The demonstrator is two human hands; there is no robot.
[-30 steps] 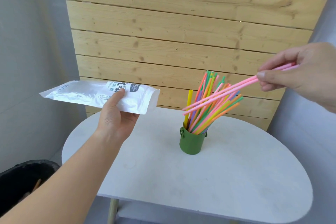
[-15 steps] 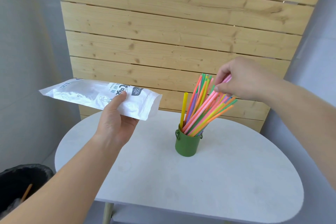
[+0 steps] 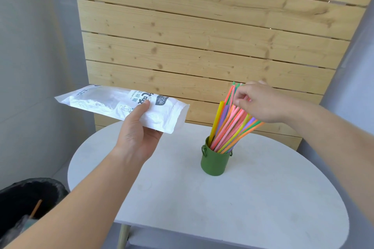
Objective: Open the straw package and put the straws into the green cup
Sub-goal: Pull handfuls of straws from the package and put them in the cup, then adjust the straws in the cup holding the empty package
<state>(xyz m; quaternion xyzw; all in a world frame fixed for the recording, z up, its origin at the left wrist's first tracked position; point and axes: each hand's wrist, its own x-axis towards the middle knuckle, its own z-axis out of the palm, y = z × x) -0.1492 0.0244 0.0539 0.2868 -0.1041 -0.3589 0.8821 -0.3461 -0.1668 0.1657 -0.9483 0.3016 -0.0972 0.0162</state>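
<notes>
Two bare hands are raised over a white oval table [image 3: 253, 204]. The left hand [image 3: 137, 135] grips the straw package [image 3: 123, 107] from beneath, thumb pressed on its printed top face and fingers curled under it. The package hangs in the air to the left of the green cup [image 3: 216, 160], well apart from it; its long axis runs nearly level, the open end pointing right toward the cup and the far end pointing left and slightly up. The right hand [image 3: 261, 103] sits above the cup, fingers bunched and pinching the upper ends of the straws [image 3: 232, 125]. The straws stand in the cup as a coloured bundle, lower ends inside it, tops fanning up and to the right, a yellow one more upright at the left edge. The hand covers several of their tips. The cup stands upright on the table. Behind it rises a wooden plank wall [image 3: 202, 36]. Far left of the cup, below the table edge, a black-lined bin [image 3: 26, 200] shows.
</notes>
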